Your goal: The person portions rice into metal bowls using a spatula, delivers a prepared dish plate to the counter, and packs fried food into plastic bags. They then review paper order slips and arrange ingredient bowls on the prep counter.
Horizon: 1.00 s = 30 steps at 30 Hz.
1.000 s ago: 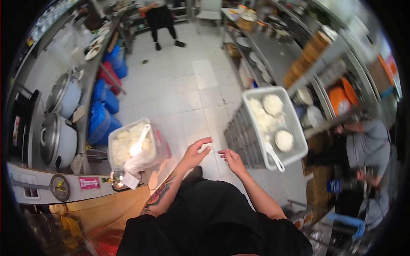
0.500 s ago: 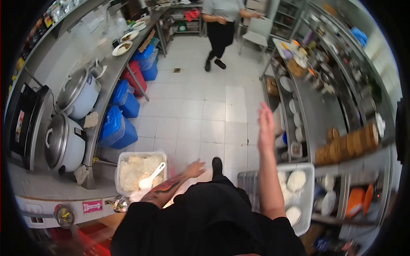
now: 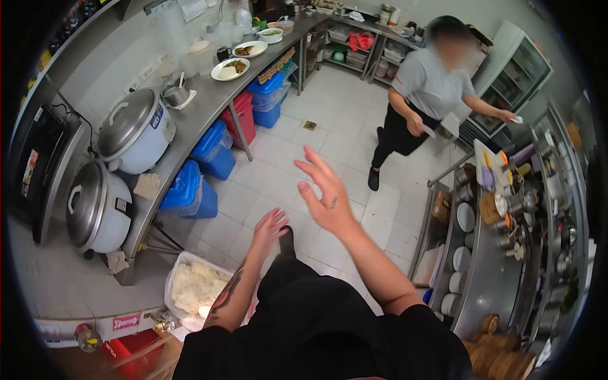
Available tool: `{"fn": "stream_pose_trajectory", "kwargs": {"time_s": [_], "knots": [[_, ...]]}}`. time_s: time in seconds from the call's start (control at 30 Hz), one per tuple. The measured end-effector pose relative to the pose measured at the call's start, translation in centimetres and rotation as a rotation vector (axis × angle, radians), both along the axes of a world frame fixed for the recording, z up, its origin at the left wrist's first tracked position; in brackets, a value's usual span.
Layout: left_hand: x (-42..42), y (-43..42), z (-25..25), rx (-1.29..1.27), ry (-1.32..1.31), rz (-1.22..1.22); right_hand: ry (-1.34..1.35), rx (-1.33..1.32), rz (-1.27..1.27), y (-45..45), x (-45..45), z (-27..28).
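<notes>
Rice is sitting in a white tub, the left forearm partly covering it; I'm seeing the left hand and right hand hovering over the tiled floor, fingers spread apart.

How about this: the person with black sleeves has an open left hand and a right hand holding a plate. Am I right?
Not quite: the head view shows the right hand holding nothing, open in the air. The left hand is open, yes.
</notes>
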<state>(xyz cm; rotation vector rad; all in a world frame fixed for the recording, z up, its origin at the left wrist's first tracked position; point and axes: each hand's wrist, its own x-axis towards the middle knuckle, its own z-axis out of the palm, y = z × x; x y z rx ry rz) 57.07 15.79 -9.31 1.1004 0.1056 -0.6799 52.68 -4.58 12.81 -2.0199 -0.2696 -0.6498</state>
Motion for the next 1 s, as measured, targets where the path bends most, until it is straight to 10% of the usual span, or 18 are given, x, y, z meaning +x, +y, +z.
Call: {"fn": "stream_pose_trajectory", "kwargs": {"time_s": [0.1, 0.13, 0.27, 0.33, 0.43, 0.5, 0.53, 0.6, 0.7, 0.9, 1.0], "knots": [[9.2, -10.3, 2.3, -0.477, 0.181, 0.069, -0.036, -0.366, -0.005, 1.3, 8.6, -10.9], [11.3, -12.3, 2.2, -0.558, 0.133, 0.064, 0.116, -0.126, -0.022, 0.2, 10.7, -14.8], [18.8, -11.5, 9.3, -0.255, -0.121, -0.135, 0.668, 0.065, -0.214, -11.2, 14.6, -26.0], [23.2, -9.9, 10.5, -0.126, -0.242, -0.157, 1.055, -0.103, -0.326, -18.8, 11.5, -32.3], [29.3, -8.5, 10.4, 0.0, -0.27, -0.054, 0.902, -0.348, -0.706, -26.3, -2.8, -49.2], [32.1, -8.4, 8.8, 0.038, -0.225, 0.01, 1.677, 0.013, -0.707, -27.9, -13.2, -56.0], [33.1, -8.5, 7.4, 0.081, -0.225, 0.028, 1.94, 0.389, -0.716, -26.2, -17.7, -56.1], [34.8, -9.0, 4.5, 0.097, -0.162, 0.008, 1.948, 0.258, -0.523, -19.9, -17.4, -42.6], [37.2, -11.2, 1.1, 0.134, -0.061, 0.026, 1.892, 0.835, -0.57, -18.3, -14.0, -41.2], [45.4, -19.3, 0.7, 0.233, -0.033, -0.09, 1.138, 2.042, -0.548, -25.9, 3.0, -40.4], [52.5, -23.8, 3.7, 0.242, -0.129, -0.15, 0.666, 1.992, -0.584, -31.2, 8.7, -34.6]]}}
